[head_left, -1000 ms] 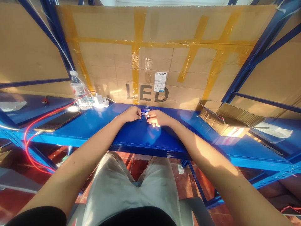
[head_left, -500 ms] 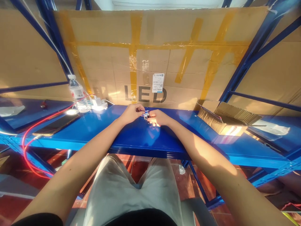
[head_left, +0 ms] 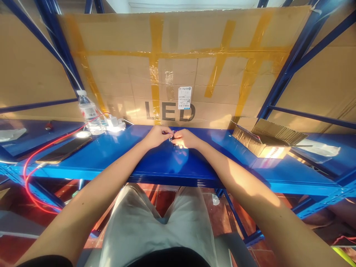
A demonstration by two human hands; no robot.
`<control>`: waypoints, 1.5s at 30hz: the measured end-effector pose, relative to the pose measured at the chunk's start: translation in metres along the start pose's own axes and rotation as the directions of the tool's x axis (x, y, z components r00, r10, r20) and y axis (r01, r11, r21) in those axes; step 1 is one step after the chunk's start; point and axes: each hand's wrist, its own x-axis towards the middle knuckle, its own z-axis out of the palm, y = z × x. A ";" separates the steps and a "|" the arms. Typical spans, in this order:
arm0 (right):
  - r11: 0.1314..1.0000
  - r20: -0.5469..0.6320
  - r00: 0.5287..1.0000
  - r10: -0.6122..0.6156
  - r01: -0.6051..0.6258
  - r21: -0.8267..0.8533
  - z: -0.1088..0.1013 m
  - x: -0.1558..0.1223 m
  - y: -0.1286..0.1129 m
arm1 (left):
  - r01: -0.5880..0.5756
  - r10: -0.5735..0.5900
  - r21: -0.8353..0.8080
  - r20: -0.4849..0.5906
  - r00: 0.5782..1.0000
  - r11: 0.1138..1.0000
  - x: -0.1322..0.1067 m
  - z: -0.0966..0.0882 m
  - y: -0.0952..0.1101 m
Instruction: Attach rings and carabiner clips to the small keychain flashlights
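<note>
My left hand (head_left: 156,135) and my right hand (head_left: 185,139) meet over the far middle of the blue shelf (head_left: 155,159). Both have their fingers curled in a pinch around a small dark and silvery object (head_left: 172,137) held between them. The object is too small to name. Both forearms stretch out from the bottom corners of the view, and my light trousers show below the shelf edge.
A water bottle (head_left: 88,112), a white charger block (head_left: 115,124) with a red cable (head_left: 41,155) and a dark phone (head_left: 63,149) lie at the left. An open cardboard box (head_left: 268,140) stands at the right. A taped cardboard sheet marked LED (head_left: 178,66) closes the back.
My hands have drawn closer together, fingers pinching the small object between them. The view has shifted slightly.
</note>
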 end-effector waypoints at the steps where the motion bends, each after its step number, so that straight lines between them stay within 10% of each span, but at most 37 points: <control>1: 1.000 -0.010 1.000 -0.011 0.011 0.002 0.000 0.000 0.001 | -0.011 0.011 0.010 0.014 1.000 1.000 0.000 0.000 0.001; 17: 0.994 -0.071 0.997 0.041 -0.034 0.101 -0.001 0.006 0.001 | 0.137 -0.141 -0.088 -0.033 0.989 0.987 0.003 0.002 -0.004; 23: 0.977 -0.318 0.948 -0.015 -0.054 -0.208 -0.020 0.012 0.019 | 0.252 -0.293 -0.261 -0.130 0.947 0.932 0.009 -0.001 -0.006; 39: 0.856 0.007 0.969 -0.249 0.223 -0.467 -0.008 0.023 0.029 | 0.297 -0.397 -0.551 -0.069 0.915 0.780 0.009 -0.001 -0.007; 45: 0.945 -0.167 0.966 -0.198 0.143 -0.293 -0.010 0.023 0.027 | 0.265 -0.335 -0.483 -0.063 0.940 0.835 0.010 -0.001 -0.015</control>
